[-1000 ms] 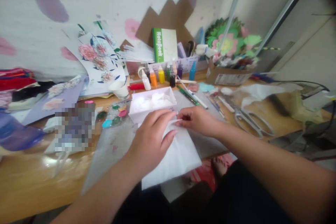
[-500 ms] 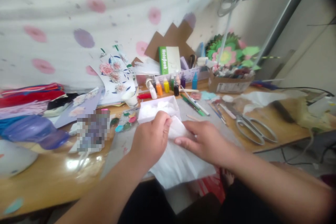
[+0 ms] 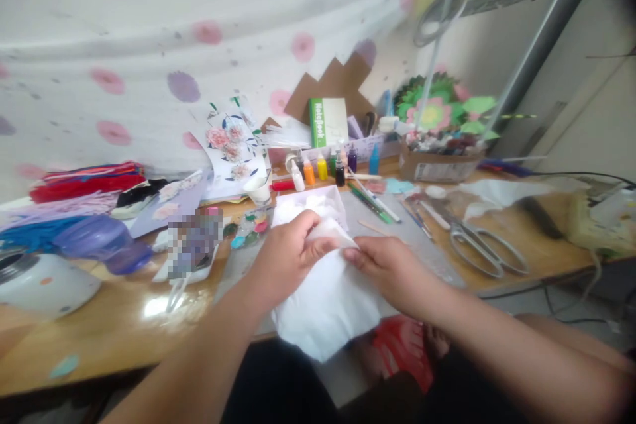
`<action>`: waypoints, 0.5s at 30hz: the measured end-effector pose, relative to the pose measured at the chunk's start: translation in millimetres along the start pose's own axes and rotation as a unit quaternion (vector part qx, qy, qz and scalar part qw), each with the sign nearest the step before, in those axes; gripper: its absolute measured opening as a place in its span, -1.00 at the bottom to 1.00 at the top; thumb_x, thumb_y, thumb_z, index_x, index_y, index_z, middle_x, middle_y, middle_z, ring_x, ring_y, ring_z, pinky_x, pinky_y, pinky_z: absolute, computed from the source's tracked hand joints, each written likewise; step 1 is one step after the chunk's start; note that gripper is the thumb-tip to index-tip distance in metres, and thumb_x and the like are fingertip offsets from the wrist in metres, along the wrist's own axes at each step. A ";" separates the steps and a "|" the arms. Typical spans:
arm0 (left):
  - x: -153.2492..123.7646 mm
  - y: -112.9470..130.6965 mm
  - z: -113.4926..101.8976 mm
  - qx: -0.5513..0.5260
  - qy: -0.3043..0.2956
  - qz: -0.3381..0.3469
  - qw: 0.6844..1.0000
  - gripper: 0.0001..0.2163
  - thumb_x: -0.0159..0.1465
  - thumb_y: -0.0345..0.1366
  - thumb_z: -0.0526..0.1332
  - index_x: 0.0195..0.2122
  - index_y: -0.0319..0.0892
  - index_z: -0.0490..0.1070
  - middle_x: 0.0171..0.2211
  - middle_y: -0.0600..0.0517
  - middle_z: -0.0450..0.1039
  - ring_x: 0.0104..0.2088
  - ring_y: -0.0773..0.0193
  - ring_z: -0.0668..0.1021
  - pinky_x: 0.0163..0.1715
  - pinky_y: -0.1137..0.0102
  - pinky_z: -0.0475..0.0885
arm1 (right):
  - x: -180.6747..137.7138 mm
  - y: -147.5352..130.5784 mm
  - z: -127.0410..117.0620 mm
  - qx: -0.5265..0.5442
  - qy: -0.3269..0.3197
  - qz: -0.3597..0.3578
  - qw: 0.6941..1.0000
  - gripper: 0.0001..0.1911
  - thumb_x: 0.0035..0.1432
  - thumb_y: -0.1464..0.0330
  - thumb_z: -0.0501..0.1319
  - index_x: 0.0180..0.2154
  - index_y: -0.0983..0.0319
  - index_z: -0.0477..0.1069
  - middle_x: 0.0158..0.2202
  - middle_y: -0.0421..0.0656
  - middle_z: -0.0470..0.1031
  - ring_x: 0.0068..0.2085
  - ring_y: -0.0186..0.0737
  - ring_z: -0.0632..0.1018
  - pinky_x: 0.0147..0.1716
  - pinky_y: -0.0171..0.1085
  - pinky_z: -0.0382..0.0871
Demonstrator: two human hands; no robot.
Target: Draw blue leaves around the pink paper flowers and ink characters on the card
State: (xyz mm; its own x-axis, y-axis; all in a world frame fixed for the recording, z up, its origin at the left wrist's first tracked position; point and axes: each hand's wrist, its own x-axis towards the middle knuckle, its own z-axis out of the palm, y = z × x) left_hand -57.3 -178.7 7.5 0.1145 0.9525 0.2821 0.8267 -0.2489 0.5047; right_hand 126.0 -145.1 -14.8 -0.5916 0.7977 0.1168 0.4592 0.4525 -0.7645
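A sheet of white tissue paper (image 3: pixel 328 305) lies over the front edge of a wooden desk (image 3: pixel 89 338) and hangs off it. My left hand (image 3: pixel 288 258) is closed, pinching the sheet's top edge between thumb and fingers. My right hand (image 3: pixel 392 268) is closed too and grips the same top edge from the right, its fingers meeting the left hand's. Just behind both hands stands a white open box (image 3: pixel 311 205) with white stuff inside.
Large scissors (image 3: pixel 477 245) lie to the right, pens and brushes (image 3: pixel 372 202) beside the box. Small colour bottles (image 3: pixel 328 169), a green notebook (image 3: pixel 325 122) and a carton of paper flowers (image 3: pixel 440 139) stand at the back. A paint palette (image 3: pixel 246 228), purple plastic (image 3: pixel 104 245) and stacked coloured paper (image 3: pixel 84 182) are left.
My left hand went from lying flat on the sheet to pinching its top edge. The sheet's top got bunched up between both hands. The view has tilted up and shifted left.
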 end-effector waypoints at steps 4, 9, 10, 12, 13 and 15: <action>3.3 -12.0 -3.7 -0.143 -0.131 -0.067 0.979 -0.72 0.27 -0.03 0.09 -0.38 -0.15 0.30 -0.44 0.13 0.37 -0.45 0.30 0.41 -0.52 0.49 0.22 | 6.1 7.1 -3.9 0.087 -0.047 0.047 0.994 -0.64 0.19 0.15 -0.01 -0.56 0.21 0.17 -0.57 -0.24 0.27 -0.52 -0.34 0.31 -0.56 -0.37 0.14; 12.1 -29.6 6.4 -0.115 -0.109 -0.077 0.984 -0.70 0.27 -0.08 0.09 -0.50 -0.17 0.26 -0.52 0.12 0.31 -0.47 0.29 0.34 -0.49 0.45 0.16 | 11.4 21.9 -2.1 0.152 -0.094 0.118 0.977 -0.71 0.16 0.18 0.08 -0.47 0.25 0.34 -0.57 -0.22 0.37 -0.57 -0.36 0.34 -0.60 -0.38 0.18; 14.7 -34.4 10.6 -0.109 -0.102 -0.075 0.986 -0.69 0.27 -0.08 0.09 -0.53 -0.17 0.23 -0.53 0.12 0.29 -0.47 0.28 0.33 -0.49 0.44 0.14 | 11.8 25.5 -1.2 0.158 -0.101 0.128 0.974 -0.72 0.15 0.19 0.10 -0.45 0.26 0.36 -0.57 -0.21 0.39 -0.57 -0.35 0.35 -0.60 -0.37 0.19; 19.9 -45.1 21.0 -0.112 -0.095 -0.073 0.986 -0.68 0.26 -0.09 0.08 -0.56 -0.17 0.22 -0.55 0.12 0.29 -0.48 0.27 0.32 -0.48 0.42 0.12 | 12.2 32.5 1.3 0.163 -0.112 0.142 0.970 -0.75 0.12 0.22 0.15 -0.46 0.26 0.40 -0.56 -0.20 0.43 -0.55 -0.33 0.39 -0.56 -0.36 0.22; 22.1 -50.9 26.8 -0.121 -0.097 -0.075 0.985 -0.68 0.26 -0.10 0.08 -0.56 -0.16 0.23 -0.55 0.11 0.30 -0.48 0.26 0.33 -0.47 0.41 0.12 | 12.3 35.9 3.0 0.161 -0.117 0.148 0.969 -0.77 0.09 0.24 0.18 -0.48 0.26 0.41 -0.56 -0.21 0.44 -0.54 -0.32 0.41 -0.55 -0.36 0.23; 25.0 -62.0 38.3 -0.153 -0.105 -0.089 0.979 -0.68 0.25 -0.10 0.09 -0.57 -0.17 0.26 -0.56 0.11 0.31 -0.49 0.26 0.34 -0.48 0.41 0.15 | 12.2 41.8 7.3 0.157 -0.122 0.164 0.966 -0.82 0.04 0.29 0.23 -0.52 0.26 0.41 -0.58 -0.22 0.44 -0.56 -0.32 0.42 -0.57 -0.36 0.24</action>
State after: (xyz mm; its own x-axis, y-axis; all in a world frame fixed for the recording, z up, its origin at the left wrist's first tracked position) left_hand -84.6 -132.7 -48.0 0.1221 0.9925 0.0095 0.6440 -0.0865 0.7601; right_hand 133.2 -119.4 -50.0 -0.6039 0.7431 -0.2884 0.4473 0.0165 -0.8942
